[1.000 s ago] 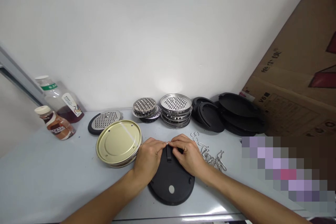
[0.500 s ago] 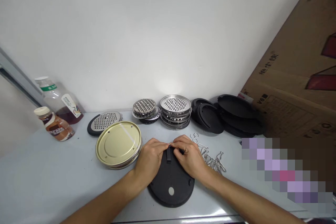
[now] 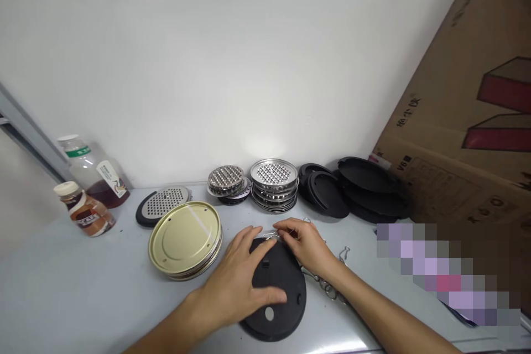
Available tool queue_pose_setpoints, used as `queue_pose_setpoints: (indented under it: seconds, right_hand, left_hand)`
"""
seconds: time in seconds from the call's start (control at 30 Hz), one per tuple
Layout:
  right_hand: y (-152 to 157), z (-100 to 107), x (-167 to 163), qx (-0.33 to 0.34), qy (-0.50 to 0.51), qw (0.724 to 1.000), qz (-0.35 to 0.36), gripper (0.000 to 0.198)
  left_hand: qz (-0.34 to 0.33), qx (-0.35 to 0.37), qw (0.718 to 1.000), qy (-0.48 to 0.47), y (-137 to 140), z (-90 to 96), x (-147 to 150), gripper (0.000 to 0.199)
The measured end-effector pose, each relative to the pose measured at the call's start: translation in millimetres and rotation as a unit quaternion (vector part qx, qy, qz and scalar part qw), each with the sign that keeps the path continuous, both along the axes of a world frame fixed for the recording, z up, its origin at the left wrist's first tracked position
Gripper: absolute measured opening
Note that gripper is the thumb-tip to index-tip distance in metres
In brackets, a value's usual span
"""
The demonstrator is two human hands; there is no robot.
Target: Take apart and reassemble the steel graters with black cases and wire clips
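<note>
A round black plastic piece lies flat on the table in front of me, with a pale round spot near its near edge. My right hand pinches a thin bent metal wire clip at the far edge of that piece. Spread over the left side of the piece is my left hand, its thumb stretched out and its fingertips close to the clip. Whether those fingertips touch the wire is unclear. Beside my right forearm, partly hidden by it, lies a heap of similar wire clips.
Gold-coloured metal discs are stacked left of my hands, before a grater disc. Grater plates and black round parts line the wall. Two bottles stand far left. A cardboard box rises at right.
Both hands were together at the black piece's far edge; my left hand has opened and spread toward me. A wire clip now shows at my right fingertips. The view has shifted slightly.
</note>
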State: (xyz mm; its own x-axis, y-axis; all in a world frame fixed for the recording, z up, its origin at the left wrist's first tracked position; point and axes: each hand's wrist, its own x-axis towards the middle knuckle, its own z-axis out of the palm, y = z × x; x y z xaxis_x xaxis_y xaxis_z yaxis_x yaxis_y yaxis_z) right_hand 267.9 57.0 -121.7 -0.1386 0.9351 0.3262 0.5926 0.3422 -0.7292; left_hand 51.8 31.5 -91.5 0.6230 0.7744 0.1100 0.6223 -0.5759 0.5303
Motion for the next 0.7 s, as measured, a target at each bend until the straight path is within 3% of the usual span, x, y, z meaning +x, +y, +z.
queue_pose_setpoints:
  seconds: [0.07, 0.17, 0.57, 0.7]
  right_hand:
    - [0.6, -0.3, -0.1, 0.014, -0.013, 1.0, 0.002, 0.027]
    - [1.9, -2.0, -0.7, 0.037, -0.036, 0.999, -0.005, 0.028]
    - [5.3, -5.8, 0.9, 0.036, -0.133, 0.99, 0.009, 0.024]
    - [3.9, -6.1, -0.6, 0.031, -0.133, 0.991, -0.003, 0.025]
  left_hand:
    - [-0.04, -0.042, 0.998, 0.035, -3.3, 2.1, -3.0, 0.099]
    - [-0.096, -0.07, 0.991, 0.06, -2.4, 1.5, -6.9, 0.114]
    - [-0.155, -0.113, 0.967, 0.169, 1.6, 10.5, -4.8, 0.138]
    - [-0.151, -0.12, 0.962, 0.192, -0.6, 12.7, -7.2, 0.132]
